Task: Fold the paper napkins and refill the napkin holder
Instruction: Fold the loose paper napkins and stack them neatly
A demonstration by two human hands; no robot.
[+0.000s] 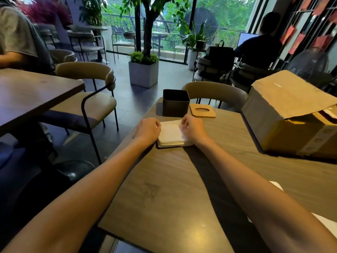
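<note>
A stack of white paper napkins [171, 136] lies on the wooden table [164, 189], just in front of a dark square napkin holder [175, 103] whose open top looks empty. My left hand [148, 129] grips the stack's left edge, fingers curled over the far left corner. My right hand [193, 129] grips its right edge, fingers curled over the far right corner. The stack rests flat between both hands. A wooden lid with an oval slot [202, 110] lies flat to the right of the holder.
An open cardboard box [284, 115] fills the table's right side. More white paper [322, 223] shows at the right edge behind my right forearm. A chair [215, 92] stands beyond the table, another table [27, 94] and chair to the left. People sit in the background.
</note>
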